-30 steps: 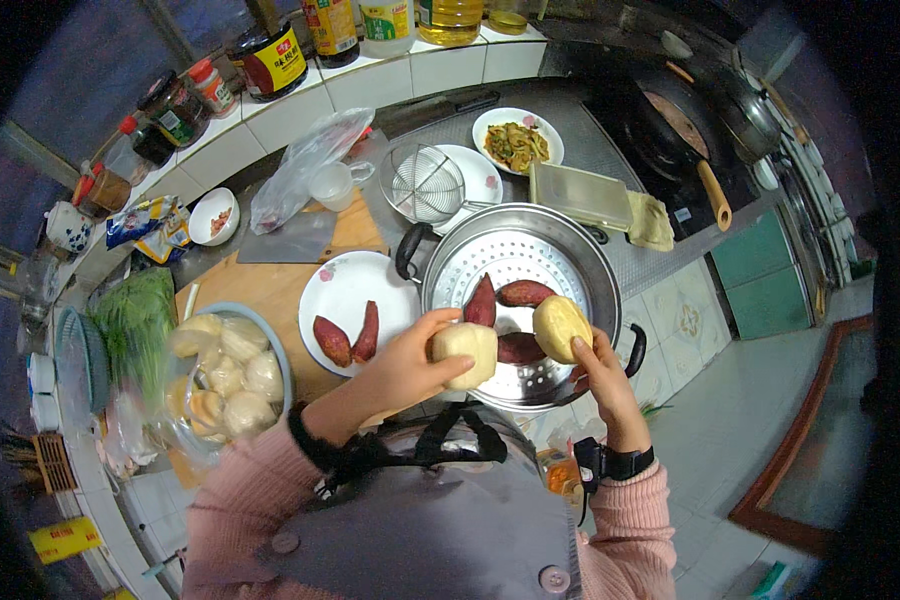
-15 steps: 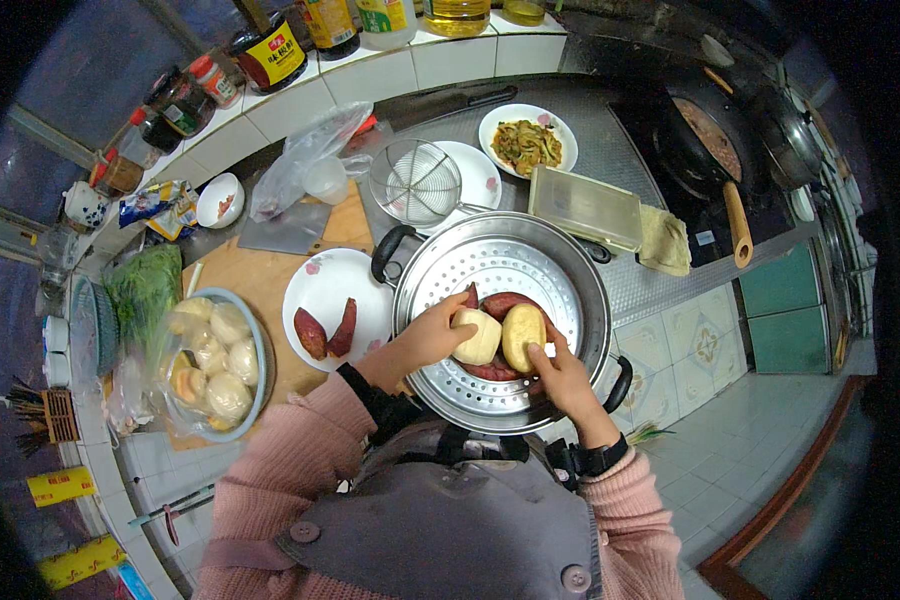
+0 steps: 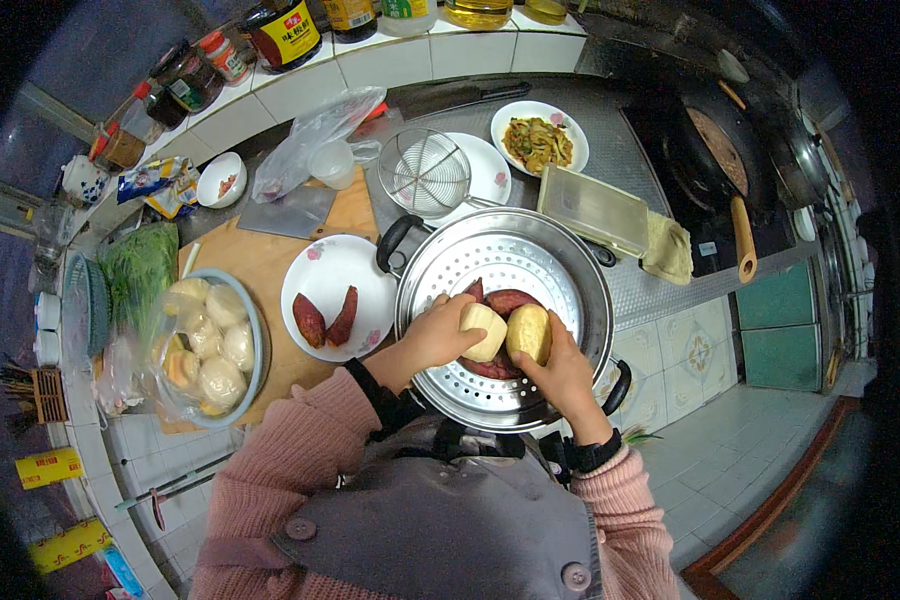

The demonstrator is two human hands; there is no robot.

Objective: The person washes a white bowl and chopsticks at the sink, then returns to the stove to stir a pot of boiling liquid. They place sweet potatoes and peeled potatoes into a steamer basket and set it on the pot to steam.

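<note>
A metal steamer basket [image 3: 440, 270] with a perforated bottom and black handles stands before me. Pieces of red-skinned sweet potato [image 3: 511, 302] lie inside it. My left hand [image 3: 438, 335] is closed around a pale steamed bun [image 3: 486, 336] over these pieces. Beside it, my right hand [image 3: 562, 375] grips a yellow, oval bun-like piece [image 3: 529, 333] between thumb and fingers. Left of the steamer, a white plate [image 3: 370, 275] carries two more sweet potato pieces [image 3: 340, 318]. Further left, a bluish bowl [image 3: 260, 345] holds several buns [image 3: 222, 382] in clear plastic.
A wire skimmer [image 3: 425, 172] rests on a plate behind the steamer, near a dish of cooked vegetables [image 3: 538, 143] and a lidded box [image 3: 592, 210]. At the right, a wok [image 3: 705, 150] sits on the stove, its wooden handle [image 3: 743, 240] pointing toward me. Bottles [image 3: 288, 38] line the tiled ledge.
Both hands and the two pieces they hold have shifted slightly, staying low over the sweet potatoes. The whole view has also moved a little.
</note>
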